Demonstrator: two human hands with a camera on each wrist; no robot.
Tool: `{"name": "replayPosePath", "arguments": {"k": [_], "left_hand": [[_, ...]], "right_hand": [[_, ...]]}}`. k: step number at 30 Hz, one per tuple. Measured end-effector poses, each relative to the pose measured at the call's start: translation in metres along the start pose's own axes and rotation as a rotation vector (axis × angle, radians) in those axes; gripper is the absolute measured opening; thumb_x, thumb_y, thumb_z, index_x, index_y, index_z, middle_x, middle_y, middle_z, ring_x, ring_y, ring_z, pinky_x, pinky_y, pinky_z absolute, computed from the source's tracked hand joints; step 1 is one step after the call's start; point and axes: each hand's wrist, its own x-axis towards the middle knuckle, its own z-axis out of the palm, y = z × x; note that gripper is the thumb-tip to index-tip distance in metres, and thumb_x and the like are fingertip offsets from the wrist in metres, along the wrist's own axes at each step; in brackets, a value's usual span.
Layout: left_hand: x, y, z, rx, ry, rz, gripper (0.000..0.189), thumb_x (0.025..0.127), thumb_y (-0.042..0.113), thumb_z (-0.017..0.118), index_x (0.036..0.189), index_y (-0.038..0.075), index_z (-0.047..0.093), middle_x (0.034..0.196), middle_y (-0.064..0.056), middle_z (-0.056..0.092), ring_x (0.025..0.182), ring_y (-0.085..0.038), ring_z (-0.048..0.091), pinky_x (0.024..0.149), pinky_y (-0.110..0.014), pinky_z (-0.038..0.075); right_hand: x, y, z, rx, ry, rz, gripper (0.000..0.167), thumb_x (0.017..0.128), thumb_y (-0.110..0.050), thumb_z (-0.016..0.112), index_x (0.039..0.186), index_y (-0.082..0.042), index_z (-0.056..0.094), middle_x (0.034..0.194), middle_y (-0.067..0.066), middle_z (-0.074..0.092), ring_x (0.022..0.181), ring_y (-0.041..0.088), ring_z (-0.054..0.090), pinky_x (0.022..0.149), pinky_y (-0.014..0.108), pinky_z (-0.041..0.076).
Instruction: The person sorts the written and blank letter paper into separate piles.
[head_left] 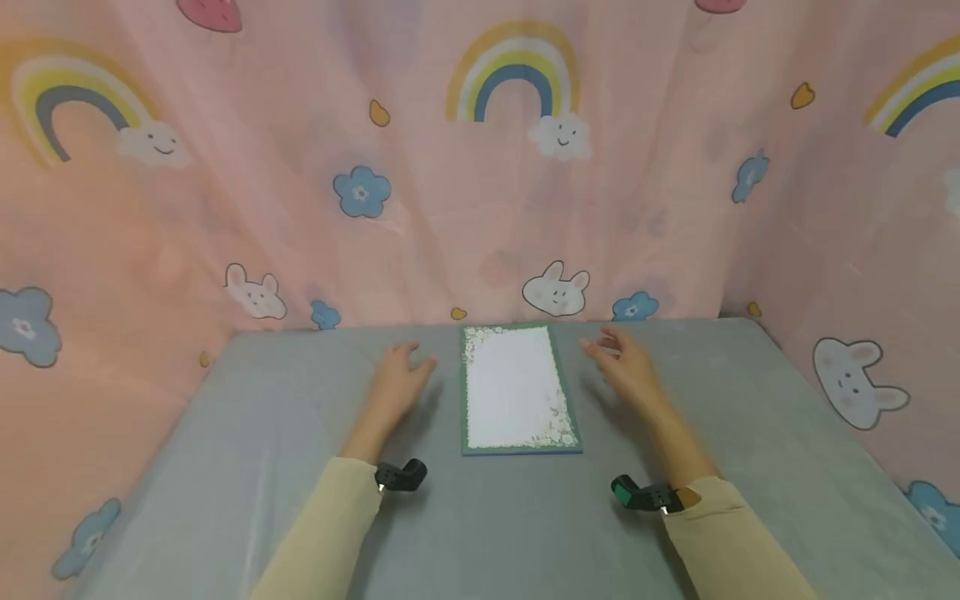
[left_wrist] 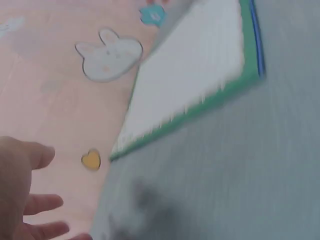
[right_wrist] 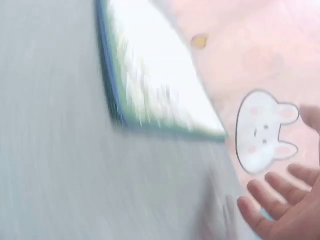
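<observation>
While a green-bordered pad [head_left: 516,387] lies flat, the left hand [head_left: 395,379] and right hand [head_left: 628,367] flank it, each grip spread.

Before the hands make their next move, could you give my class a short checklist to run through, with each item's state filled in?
1. Board lying face up on the table: ok.
2. Left hand free: ok, it holds nothing.
3. Right hand free: ok, also holding nothing.
4. Hands on opposite sides of the board: ok, one beside each long edge.
5. Fingers touching the board: not ok, there is a gap on both sides.
6. Board's far edge clear of the curtain: cannot tell, they look very close.
</observation>
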Motion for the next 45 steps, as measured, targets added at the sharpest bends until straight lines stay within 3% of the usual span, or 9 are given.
{"name": "replayPosePath", "arguments": {"k": [2,6,11,16,25,30,33,38,45], "left_hand": [[0.000,0.005,0.008,-0.122,0.004,-0.006,0.057,0.102,0.038,0.056,0.145,0.001,0.051,0.150,-0.024,0.050,0.136,-0.041,0.052,0.110,-0.055,0.044],[0.002,0.008,0.020,-0.270,-0.006,-0.049,0.051,0.102,0.031,0.058,0.141,0.000,0.054,0.142,-0.024,0.057,0.130,-0.039,0.058,0.105,-0.052,0.049],[0.002,0.006,0.028,-0.353,0.023,-0.105,0.047,0.102,0.029,0.057,0.138,-0.001,0.056,0.135,-0.024,0.063,0.126,-0.038,0.060,0.105,-0.052,0.049],[0.001,0.003,0.039,-0.382,-0.012,-0.088,0.045,0.101,0.028,0.056,0.136,-0.001,0.058,0.130,-0.025,0.066,0.122,-0.040,0.063,0.099,-0.051,0.053],[0.002,0.002,0.055,-0.398,0.029,-0.106,0.038,0.095,0.020,0.068,0.128,0.002,0.064,0.123,-0.019,0.072,0.115,-0.033,0.069,0.095,-0.047,0.056],[0.001,0.003,0.065,-0.274,0.118,-0.072,0.034,0.084,0.016,0.079,0.117,0.008,0.072,0.115,-0.008,0.076,0.096,-0.024,0.071,0.082,-0.038,0.055],[0.002,0.001,0.070,-0.176,0.154,-0.034,0.036,0.081,0.018,0.083,0.116,0.015,0.074,0.112,-0.002,0.076,0.081,-0.016,0.065,0.070,-0.031,0.047],[0.006,0.000,0.073,-0.156,0.179,0.007,0.038,0.079,0.020,0.085,0.116,0.019,0.074,0.112,0.001,0.076,0.076,-0.011,0.059,0.066,-0.027,0.041],[0.009,0.004,0.072,-0.161,0.189,0.012,0.035,0.078,0.020,0.086,0.112,0.019,0.075,0.102,0.002,0.076,0.077,-0.012,0.061,0.067,-0.029,0.043]], "right_hand": [[0.001,0.003,0.011,0.138,0.007,0.081,0.076,0.102,-0.052,0.051,0.158,-0.005,0.030,0.156,0.023,0.044,0.135,0.041,0.053,0.107,0.051,0.049],[0.001,0.007,0.030,0.304,0.025,0.171,0.067,0.104,-0.046,0.050,0.155,-0.005,0.036,0.158,0.018,0.043,0.139,0.036,0.050,0.111,0.045,0.047],[-0.004,0.014,0.043,0.414,0.050,0.166,0.062,0.105,-0.037,0.053,0.152,0.001,0.039,0.157,0.021,0.042,0.141,0.037,0.048,0.106,0.035,0.050],[-0.010,0.020,0.050,0.487,0.079,0.142,0.058,0.105,-0.032,0.054,0.148,0.004,0.042,0.150,0.022,0.048,0.135,0.035,0.055,0.092,0.020,0.056],[-0.007,0.019,0.063,0.408,0.085,0.096,0.050,0.102,-0.030,0.060,0.139,0.004,0.053,0.139,0.023,0.059,0.119,0.024,0.066,0.091,0.022,0.057],[-0.004,0.020,0.063,0.386,0.108,0.088,0.045,0.101,-0.027,0.062,0.134,0.003,0.058,0.135,0.023,0.061,0.110,0.014,0.067,0.090,0.020,0.057],[-0.003,0.021,0.064,0.315,0.125,0.086,0.041,0.100,-0.027,0.063,0.130,0.001,0.062,0.132,0.020,0.064,0.112,0.018,0.065,0.088,0.017,0.056],[-0.001,0.025,0.063,0.158,0.147,0.057,0.037,0.096,-0.024,0.070,0.126,-0.003,0.066,0.129,0.018,0.069,0.119,0.029,0.066,0.091,0.020,0.052],[0.004,0.026,0.060,0.149,0.122,-0.014,0.037,0.092,-0.015,0.074,0.124,0.002,0.066,0.129,0.022,0.068,0.119,0.033,0.068,0.090,0.018,0.054]]}}
